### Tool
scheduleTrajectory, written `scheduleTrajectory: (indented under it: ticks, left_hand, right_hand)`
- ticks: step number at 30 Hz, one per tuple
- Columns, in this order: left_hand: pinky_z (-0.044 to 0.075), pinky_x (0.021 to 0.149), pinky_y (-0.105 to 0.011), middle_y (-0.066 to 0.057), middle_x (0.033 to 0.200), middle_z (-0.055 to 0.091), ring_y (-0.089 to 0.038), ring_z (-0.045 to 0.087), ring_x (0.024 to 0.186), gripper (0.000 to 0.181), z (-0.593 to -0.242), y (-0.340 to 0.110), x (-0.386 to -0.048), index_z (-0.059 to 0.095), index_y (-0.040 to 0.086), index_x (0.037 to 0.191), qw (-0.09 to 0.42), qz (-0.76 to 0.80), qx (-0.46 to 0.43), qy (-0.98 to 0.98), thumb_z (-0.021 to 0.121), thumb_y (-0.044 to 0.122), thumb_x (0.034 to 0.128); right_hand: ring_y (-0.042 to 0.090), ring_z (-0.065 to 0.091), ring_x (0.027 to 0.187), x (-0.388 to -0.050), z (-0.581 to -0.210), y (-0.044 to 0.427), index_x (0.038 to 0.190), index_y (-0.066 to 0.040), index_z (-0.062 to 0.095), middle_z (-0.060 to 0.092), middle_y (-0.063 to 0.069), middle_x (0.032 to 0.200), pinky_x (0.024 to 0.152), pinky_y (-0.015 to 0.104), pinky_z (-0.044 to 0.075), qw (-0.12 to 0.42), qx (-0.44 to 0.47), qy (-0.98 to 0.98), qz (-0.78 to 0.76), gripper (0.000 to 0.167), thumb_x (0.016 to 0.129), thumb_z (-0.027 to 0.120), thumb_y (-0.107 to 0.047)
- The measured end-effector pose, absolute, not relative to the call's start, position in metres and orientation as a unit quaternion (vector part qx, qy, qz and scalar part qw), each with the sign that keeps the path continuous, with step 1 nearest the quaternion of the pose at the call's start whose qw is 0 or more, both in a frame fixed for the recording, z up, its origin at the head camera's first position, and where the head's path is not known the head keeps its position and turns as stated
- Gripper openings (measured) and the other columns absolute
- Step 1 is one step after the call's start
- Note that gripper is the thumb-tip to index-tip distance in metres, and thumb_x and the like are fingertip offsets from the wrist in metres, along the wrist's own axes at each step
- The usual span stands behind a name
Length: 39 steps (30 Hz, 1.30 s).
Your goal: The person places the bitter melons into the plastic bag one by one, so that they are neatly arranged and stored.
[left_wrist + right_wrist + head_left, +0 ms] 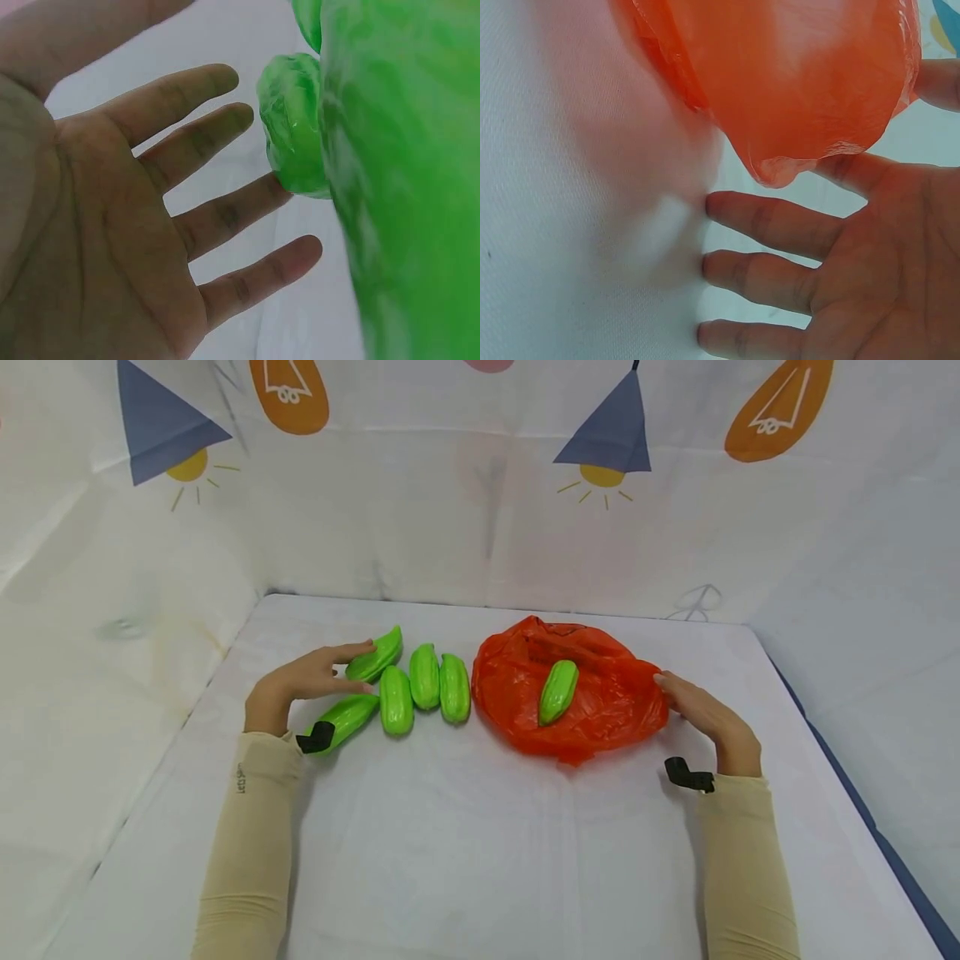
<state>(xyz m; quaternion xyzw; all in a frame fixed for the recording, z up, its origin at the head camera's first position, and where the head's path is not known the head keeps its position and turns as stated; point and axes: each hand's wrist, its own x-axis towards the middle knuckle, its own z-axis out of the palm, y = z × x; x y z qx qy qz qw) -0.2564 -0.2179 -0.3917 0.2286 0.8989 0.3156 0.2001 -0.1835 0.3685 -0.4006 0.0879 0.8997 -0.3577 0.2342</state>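
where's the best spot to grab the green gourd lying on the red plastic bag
Probably across the middle of the green gourd, from above, pinching its long sides: it lies lengthwise on the red plastic bag, its upper face exposed and its body elongated and rounded.

Place: fabric-walled booth (67, 710) | lamp-printed back sheet (420, 485) | pale side sheet (870, 677) | white tabletop (480, 843)

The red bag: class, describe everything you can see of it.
The red bag looks like thin, glossy plastic. It lies spread out and crumpled on the white table, its outline roughly oval, with folds along the far side and a small point at the near edge. One green vegetable-like piece lies slanted near its middle. The right hand touches its right edge; whether finger and thumb pinch it is unclear.
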Motion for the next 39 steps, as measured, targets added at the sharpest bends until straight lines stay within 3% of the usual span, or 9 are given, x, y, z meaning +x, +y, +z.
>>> scheduleTrajectory:
  ticks: [7, 15, 24, 33, 39]
  left_hand:
    - [0.03, 0.113, -0.062, -0.014, 0.163, 0.019, -0.043, 0.025, 0.145, 0.078, -0.396, -0.219, -0.257, 0.027, 0.01, 0.155, 0.198, 0.295, 0.251, 0.901, 0.066, 0.036, 0.0935]
    - [0.021, 0.116, -0.062, -0.015, 0.164, 0.011, -0.044, 0.018, 0.147, 0.077, -0.397, -0.219, -0.26, 0.022, 0.009, 0.157, 0.2, 0.264, 0.253, 0.909, 0.064, 0.029, 0.0953]
    - [0.045, 0.102, -0.055, -0.018, 0.165, 0.0, -0.046, 0.05, 0.126, 0.08, -0.402, -0.213, -0.265, 0.028, 0.003, 0.154, 0.184, 0.297, 0.261, 0.9, 0.072, 0.02, 0.0896]
    - [0.047, 0.099, -0.054, -0.018, 0.164, 0.009, -0.042, 0.06, 0.114, 0.07, -0.408, -0.208, -0.266, 0.036, 0.008, 0.149, 0.173, 0.304, 0.232, 0.908, 0.072, 0.014, 0.0893]
    - [0.048, 0.097, -0.052, -0.023, 0.162, 0.009, -0.04, 0.062, 0.108, 0.085, -0.408, -0.206, -0.266, 0.023, 0.006, 0.155, 0.169, 0.289, 0.235, 0.913, 0.074, 0.015, 0.0882]
  right_hand:
    - [0.051, 0.026, 0.138, -0.182, -0.401, 0.368, 0.158, -0.01, 0.006, 0.019, 0.027, 0.158, 0.107, 0.075, 0.021, 0.227, 0.085, 0.9, -0.361, 0.092, 0.094, 0.024, -0.073]
    - [0.051, 0.026, 0.138, -0.182, -0.402, 0.368, 0.158, -0.01, 0.004, 0.016, 0.027, 0.16, 0.107, 0.075, 0.02, 0.231, 0.083, 0.898, -0.365, 0.091, 0.095, 0.024, -0.072]
    - [0.048, 0.03, 0.135, -0.182, -0.398, 0.367, 0.158, -0.01, 0.011, 0.026, 0.026, 0.156, 0.106, 0.073, 0.024, 0.225, 0.095, 0.898, -0.365, 0.092, 0.093, 0.026, -0.074]
    - [0.048, 0.032, 0.133, -0.18, -0.401, 0.367, 0.158, -0.008, 0.011, 0.025, 0.026, 0.156, 0.106, 0.072, 0.026, 0.217, 0.084, 0.905, -0.357, 0.093, 0.094, 0.025, -0.074]
    - [0.048, 0.033, 0.133, -0.18, -0.399, 0.366, 0.158, -0.007, 0.012, 0.026, 0.027, 0.156, 0.106, 0.071, 0.026, 0.217, 0.085, 0.906, -0.353, 0.094, 0.094, 0.024, -0.074]
